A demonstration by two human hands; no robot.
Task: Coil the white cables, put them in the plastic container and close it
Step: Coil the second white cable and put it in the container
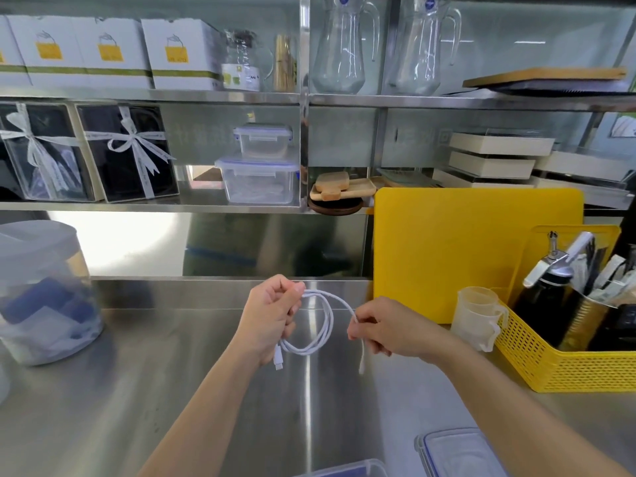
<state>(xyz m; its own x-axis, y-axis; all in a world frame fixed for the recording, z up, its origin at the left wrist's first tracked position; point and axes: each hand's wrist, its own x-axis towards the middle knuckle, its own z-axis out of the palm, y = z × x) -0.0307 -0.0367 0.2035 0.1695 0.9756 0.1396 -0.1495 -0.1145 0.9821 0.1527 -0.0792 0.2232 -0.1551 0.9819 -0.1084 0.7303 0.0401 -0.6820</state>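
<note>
A white cable (326,325) hangs in loops above the steel counter (172,390). My left hand (272,315) pinches the top of the loops, and one connector dangles below its wrist. My right hand (382,327) grips the cable's loose end, whose other connector hangs down under it. At the bottom edge, the rim of a clear plastic container (347,469) shows between my forearms. Its blue-edged lid (457,452) lies on the counter to the right.
A yellow perforated basket (564,363) with bottles stands right, a measuring cup (476,315) and yellow cutting board (457,249) beside it. A round clear jar (41,294) sits at left. Shelves behind hold boxes, pitchers and two lidded containers (258,177).
</note>
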